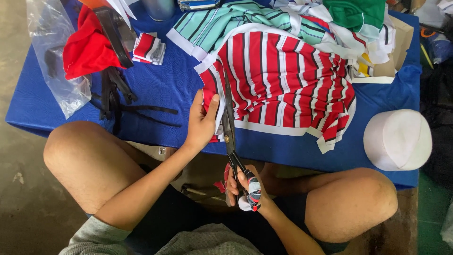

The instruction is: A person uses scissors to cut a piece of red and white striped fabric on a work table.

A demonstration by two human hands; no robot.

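Note:
My left hand [202, 123] pinches the near left edge of a red-and-white striped cloth [283, 80] that lies on the blue-covered table [160, 89]. My right hand [245, 186] grips the wrapped handles of long dark scissors [230, 127]. The blades point away from me, running along the cloth's left edge just right of my left thumb. Small red scraps hang by my right hand.
A teal striped cloth [226, 21] and green fabric [354, 12] are piled behind. A red cloth [87, 47], a clear plastic bag [56, 56], black strips [113, 94] and folded striped pieces [148, 47] lie left. A white cap [398, 139] sits right. My bare knees [89, 156] flank the table edge.

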